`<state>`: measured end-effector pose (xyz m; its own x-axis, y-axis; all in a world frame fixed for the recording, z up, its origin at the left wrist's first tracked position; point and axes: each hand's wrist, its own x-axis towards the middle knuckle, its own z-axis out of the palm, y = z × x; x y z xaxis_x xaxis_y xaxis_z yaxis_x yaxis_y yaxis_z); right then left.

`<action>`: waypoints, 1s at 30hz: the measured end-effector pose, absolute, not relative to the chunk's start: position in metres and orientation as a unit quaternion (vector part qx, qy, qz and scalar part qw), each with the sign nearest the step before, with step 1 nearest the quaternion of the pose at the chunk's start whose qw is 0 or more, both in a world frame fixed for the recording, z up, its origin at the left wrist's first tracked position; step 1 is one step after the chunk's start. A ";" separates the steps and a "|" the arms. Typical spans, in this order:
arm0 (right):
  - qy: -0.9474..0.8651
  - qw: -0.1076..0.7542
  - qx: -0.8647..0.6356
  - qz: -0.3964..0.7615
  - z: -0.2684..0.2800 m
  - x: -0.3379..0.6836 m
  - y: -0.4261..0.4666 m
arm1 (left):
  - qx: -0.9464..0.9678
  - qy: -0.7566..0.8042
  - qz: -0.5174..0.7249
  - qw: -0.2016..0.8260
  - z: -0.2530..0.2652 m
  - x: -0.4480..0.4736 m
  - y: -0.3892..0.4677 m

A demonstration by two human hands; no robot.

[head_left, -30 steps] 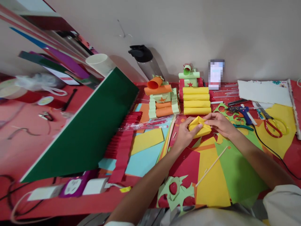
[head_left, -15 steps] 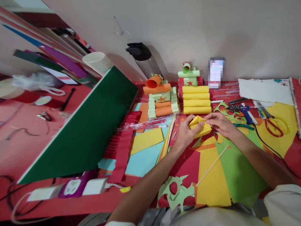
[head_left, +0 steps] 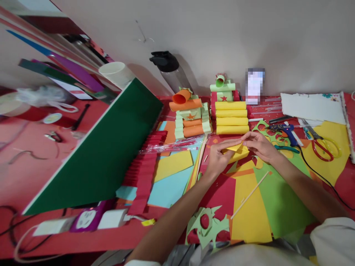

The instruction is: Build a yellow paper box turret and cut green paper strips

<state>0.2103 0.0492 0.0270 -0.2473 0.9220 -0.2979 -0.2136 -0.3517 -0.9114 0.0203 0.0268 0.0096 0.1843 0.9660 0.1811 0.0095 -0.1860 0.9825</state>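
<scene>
Between my hands is a piece of folded yellow paper (head_left: 237, 154), raised over the scraps near the table's middle. My left hand (head_left: 220, 157) grips its left side, fingers stretched along the top edge. With thumb and fingers my right hand (head_left: 256, 145) pinches the paper's upper right corner. Just beyond my hands stand two paper models: one with stacked yellow paper rolls (head_left: 232, 121) and a red star, the other with orange rolls (head_left: 193, 130) and pale green pleated sides. A thin wooden stick (head_left: 251, 194) lies on yellow paper in front of me.
To the right lie a blue glue gun (head_left: 290, 133) with its black cord, and scissors (head_left: 323, 145). A large green board (head_left: 97, 159) leans at left. Behind stand a bottle (head_left: 173, 72) and a phone (head_left: 254, 87). Pale green paper scraps (head_left: 208, 225) lie near the front edge.
My left fingers and thumb have flattened across the top of the yellow paper, and its raised peak is now pressed down. My right hand has shifted slightly along the corner.
</scene>
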 end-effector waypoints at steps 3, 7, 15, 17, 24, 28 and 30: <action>-0.395 0.414 -0.449 0.686 0.027 0.211 0.049 | 0.625 0.386 0.473 0.486 0.007 0.016 0.027; -0.402 0.415 -0.452 0.679 0.028 0.210 0.049 | 0.727 0.318 0.453 0.407 0.002 0.002 0.030; -0.480 0.415 -0.431 0.641 0.026 0.216 0.047 | 0.895 0.209 0.358 0.164 -0.007 -0.024 0.042; -0.563 0.401 -0.417 0.590 0.027 0.223 0.047 | 0.896 0.223 0.353 0.155 -0.009 -0.025 0.040; -0.724 0.268 -0.384 0.507 0.021 0.224 0.030 | 0.895 0.239 0.351 0.138 -0.019 -0.025 0.038; -0.710 0.296 -0.402 0.497 0.009 0.210 0.022 | 0.892 0.245 0.360 0.119 -0.019 -0.025 0.038; -0.708 0.309 -0.403 0.491 0.009 0.206 0.021 | 0.885 0.241 0.379 0.121 -0.017 -0.025 0.038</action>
